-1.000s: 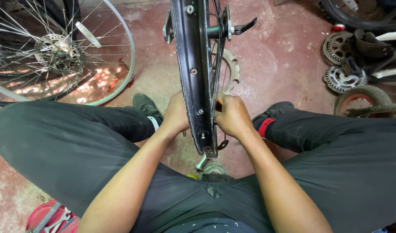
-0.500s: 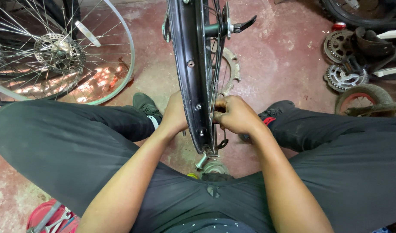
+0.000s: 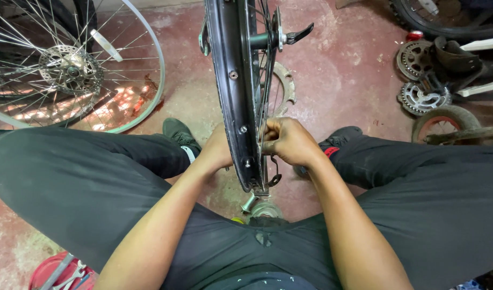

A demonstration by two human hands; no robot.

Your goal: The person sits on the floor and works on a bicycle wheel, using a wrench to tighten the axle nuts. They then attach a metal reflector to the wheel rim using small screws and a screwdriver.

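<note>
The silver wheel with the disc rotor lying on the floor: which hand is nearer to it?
Left. The left hand is on the black rim's side facing the silver wheel; the right hand is on the far side.

I am sitting low on the worn red floor [image 3: 354, 70] of a bicycle repair workshop, with a black wheel rim [image 3: 233, 91] standing upright between my knees. Everything about that rim is bike parts. To its left a silver spoked wheel [image 3: 80, 70] with a brake disc lies flat on the floor. Just behind the rim a toothed chainring [image 3: 285, 88] lies on the floor. Well to its right sit greasy sprockets [image 3: 418, 80], a small red-centred wheel [image 3: 445, 123] and a black tyre [image 3: 440, 16]. Below and left of the rim, a red tub [image 3: 50, 271] holds spanners.
</note>
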